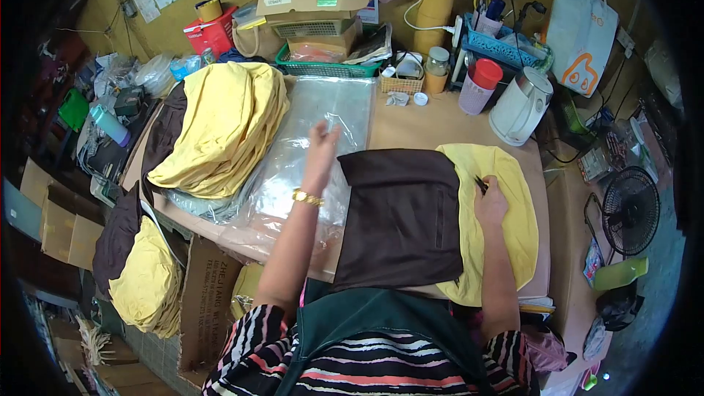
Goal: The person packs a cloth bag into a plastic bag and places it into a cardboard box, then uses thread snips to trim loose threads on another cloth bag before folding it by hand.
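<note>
On the table before me lies a dark brown garment piece (pixel 396 213), flat, with a straight slit-like seam near its right side. Yellow cloth (pixel 513 249) extends from its right edge. My right hand (pixel 493 202) rests over this yellow cloth, closed around a small black pointed tool (pixel 481 185) whose exact kind I cannot make out. My left hand (pixel 323 148) is raised above the clear plastic bags (pixel 308 183), left of the brown piece. Its fingers are apart and hold nothing. A gold watch (pixel 307 197) circles the left wrist.
A tall pile of yellow and brown garments (pixel 227 117) stands on the left, with another bundle (pixel 147 271) below it beside a cardboard box (pixel 209 301). Along the back are a green basket (pixel 330 70), a pink cup (pixel 477 95) and an electric kettle (pixel 521 106). A black fan (pixel 631 209) is at right.
</note>
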The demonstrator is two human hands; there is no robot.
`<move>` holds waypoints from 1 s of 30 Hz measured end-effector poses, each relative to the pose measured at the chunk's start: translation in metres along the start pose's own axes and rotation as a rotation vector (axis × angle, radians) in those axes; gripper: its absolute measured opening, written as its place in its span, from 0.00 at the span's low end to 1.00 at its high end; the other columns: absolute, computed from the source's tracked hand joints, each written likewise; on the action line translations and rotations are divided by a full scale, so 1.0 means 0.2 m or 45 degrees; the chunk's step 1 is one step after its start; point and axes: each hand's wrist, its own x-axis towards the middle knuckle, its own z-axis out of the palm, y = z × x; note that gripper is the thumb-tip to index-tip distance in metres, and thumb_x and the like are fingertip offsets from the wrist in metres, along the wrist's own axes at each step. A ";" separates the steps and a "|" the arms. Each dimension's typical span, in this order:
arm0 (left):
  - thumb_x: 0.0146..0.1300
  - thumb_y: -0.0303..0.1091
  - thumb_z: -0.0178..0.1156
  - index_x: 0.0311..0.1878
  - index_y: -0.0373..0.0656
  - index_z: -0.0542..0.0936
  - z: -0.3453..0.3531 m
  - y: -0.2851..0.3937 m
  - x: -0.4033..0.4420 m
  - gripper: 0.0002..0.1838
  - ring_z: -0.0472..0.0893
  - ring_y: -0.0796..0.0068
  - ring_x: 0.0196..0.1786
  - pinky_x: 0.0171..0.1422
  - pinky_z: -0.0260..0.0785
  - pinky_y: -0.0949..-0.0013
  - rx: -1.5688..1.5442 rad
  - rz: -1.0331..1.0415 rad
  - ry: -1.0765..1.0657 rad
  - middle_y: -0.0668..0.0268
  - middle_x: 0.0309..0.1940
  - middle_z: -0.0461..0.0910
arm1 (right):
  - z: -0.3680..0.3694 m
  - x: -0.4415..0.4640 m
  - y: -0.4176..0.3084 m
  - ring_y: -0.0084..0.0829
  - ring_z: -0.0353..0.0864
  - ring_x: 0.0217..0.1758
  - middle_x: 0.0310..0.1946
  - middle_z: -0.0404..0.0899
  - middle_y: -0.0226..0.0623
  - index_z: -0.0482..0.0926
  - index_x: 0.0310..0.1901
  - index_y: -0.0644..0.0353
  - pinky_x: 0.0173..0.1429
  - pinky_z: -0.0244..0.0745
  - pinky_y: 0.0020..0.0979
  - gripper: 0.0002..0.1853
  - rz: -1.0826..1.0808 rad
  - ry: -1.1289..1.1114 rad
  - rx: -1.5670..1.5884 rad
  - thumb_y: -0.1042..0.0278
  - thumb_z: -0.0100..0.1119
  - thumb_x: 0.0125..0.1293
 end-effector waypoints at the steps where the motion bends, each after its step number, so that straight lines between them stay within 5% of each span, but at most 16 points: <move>1: 0.63 0.48 0.62 0.66 0.32 0.62 0.10 -0.15 0.05 0.37 0.68 0.55 0.66 0.65 0.64 0.58 0.224 0.100 -0.010 0.45 0.63 0.67 | -0.01 0.01 0.00 0.49 0.81 0.40 0.37 0.80 0.44 0.70 0.48 0.54 0.41 0.73 0.47 0.17 0.009 -0.005 -0.001 0.67 0.63 0.60; 3: 0.61 0.48 0.64 0.69 0.31 0.58 0.20 -0.27 0.05 0.42 0.68 0.51 0.67 0.66 0.63 0.58 0.445 0.203 -0.026 0.40 0.63 0.66 | -0.03 0.06 0.01 0.49 0.82 0.42 0.38 0.81 0.46 0.72 0.47 0.56 0.44 0.75 0.44 0.15 0.141 -0.059 -0.015 0.67 0.63 0.60; 5: 0.58 0.46 0.66 0.65 0.34 0.67 0.23 -0.19 -0.03 0.36 0.73 0.50 0.63 0.62 0.67 0.58 1.043 0.143 -0.243 0.40 0.59 0.71 | 0.06 0.19 0.16 0.45 0.83 0.43 0.39 0.81 0.46 0.74 0.47 0.58 0.45 0.75 0.41 0.14 0.067 -0.094 0.190 0.67 0.63 0.61; 8: 0.57 0.43 0.66 0.53 0.36 0.79 0.24 -0.03 -0.04 0.25 0.77 0.50 0.55 0.57 0.70 0.57 1.077 0.005 -0.587 0.45 0.51 0.78 | -0.04 0.30 -0.02 0.34 0.83 0.46 0.42 0.83 0.41 0.78 0.46 0.62 0.51 0.75 0.32 0.12 -0.091 -0.173 0.737 0.69 0.64 0.62; 9: 0.57 0.39 0.66 0.41 0.36 0.83 0.26 0.04 -0.11 0.15 0.79 0.53 0.50 0.55 0.70 0.58 0.919 0.212 -0.495 0.51 0.45 0.81 | -0.12 0.31 -0.22 0.29 0.82 0.46 0.41 0.84 0.38 0.79 0.46 0.63 0.51 0.75 0.31 0.12 -0.211 -0.111 0.970 0.70 0.64 0.62; 13: 0.59 0.33 0.65 0.43 0.36 0.81 0.38 0.34 -0.29 0.12 0.80 0.57 0.42 0.47 0.71 0.61 0.623 0.711 -0.664 0.53 0.43 0.80 | -0.38 0.24 -0.78 0.20 0.77 0.45 0.38 0.83 0.28 0.80 0.44 0.65 0.48 0.73 0.26 0.11 -0.216 -0.274 1.718 0.72 0.65 0.61; 15: 0.61 0.30 0.63 0.44 0.35 0.80 0.44 0.43 -0.37 0.11 0.79 0.61 0.40 0.46 0.70 0.63 0.291 1.077 -0.024 0.54 0.38 0.78 | -0.34 0.30 -0.81 0.16 0.74 0.41 0.36 0.80 0.24 0.80 0.40 0.63 0.44 0.71 0.22 0.08 -0.487 -0.812 1.548 0.72 0.66 0.61; 16: 0.61 0.30 0.63 0.44 0.35 0.80 0.43 0.40 -0.37 0.11 0.79 0.61 0.40 0.46 0.70 0.63 0.291 1.085 -0.021 0.54 0.38 0.78 | -0.35 0.31 -0.82 0.16 0.74 0.41 0.36 0.80 0.24 0.80 0.40 0.63 0.44 0.71 0.22 0.08 -0.495 -0.808 1.549 0.72 0.66 0.61; 18: 0.67 0.32 0.57 0.40 0.36 0.79 0.37 0.28 -0.37 0.08 0.78 0.65 0.31 0.37 0.68 0.64 0.414 0.769 -0.237 0.55 0.28 0.75 | -0.36 0.32 -0.83 0.15 0.72 0.37 0.32 0.77 0.21 0.80 0.37 0.59 0.40 0.67 0.20 0.06 -0.057 -0.618 1.637 0.70 0.67 0.61; 19: 0.70 0.34 0.53 0.38 0.37 0.78 0.31 0.24 -0.38 0.10 0.78 0.67 0.26 0.31 0.66 0.64 0.588 0.540 -0.431 0.55 0.22 0.74 | -0.35 0.33 -0.83 0.14 0.71 0.32 0.29 0.76 0.20 0.80 0.36 0.58 0.38 0.66 0.20 0.05 -0.056 -0.482 1.798 0.70 0.67 0.62; 21: 0.71 0.35 0.51 0.36 0.37 0.78 0.25 0.19 -0.49 0.12 0.76 0.48 0.24 0.30 0.67 0.58 0.528 0.749 -0.384 0.48 0.20 0.73 | -0.33 0.40 -0.80 0.13 0.69 0.29 0.27 0.75 0.20 0.79 0.36 0.58 0.35 0.64 0.19 0.06 0.045 -0.198 1.876 0.69 0.67 0.62; 23: 0.71 0.34 0.51 0.33 0.36 0.78 0.12 0.14 -0.56 0.13 0.73 0.50 0.22 0.30 0.65 0.59 0.548 0.562 -0.316 0.47 0.22 0.73 | -0.37 0.45 -0.71 0.12 0.65 0.24 0.26 0.74 0.19 0.79 0.38 0.58 0.28 0.59 0.19 0.06 0.157 0.075 1.968 0.67 0.66 0.63; 25: 0.72 0.35 0.50 0.27 0.35 0.75 -0.03 0.05 -0.53 0.17 0.67 0.64 0.18 0.27 0.61 0.62 0.556 0.512 -0.190 0.54 0.17 0.71 | -0.47 0.45 -0.66 0.11 0.59 0.19 0.24 0.71 0.17 0.79 0.37 0.57 0.22 0.51 0.19 0.08 0.146 0.089 2.002 0.63 0.66 0.64; 27: 0.73 0.40 0.51 0.24 0.36 0.73 -0.17 0.03 -0.44 0.21 0.61 0.84 0.23 0.24 0.53 0.68 0.321 0.234 -0.071 0.74 0.16 0.62 | -0.51 0.44 -0.66 0.11 0.58 0.19 0.24 0.70 0.17 0.79 0.37 0.57 0.22 0.50 0.19 0.09 0.141 0.129 1.974 0.62 0.67 0.64; 30: 0.72 0.42 0.53 0.47 0.35 0.76 -0.13 0.23 -0.40 0.17 0.73 0.76 0.39 0.45 0.67 0.71 0.190 0.498 -0.096 0.64 0.35 0.77 | -0.52 0.40 -0.71 0.11 0.57 0.19 0.23 0.69 0.17 0.78 0.37 0.57 0.22 0.49 0.19 0.11 0.103 0.162 1.953 0.61 0.67 0.63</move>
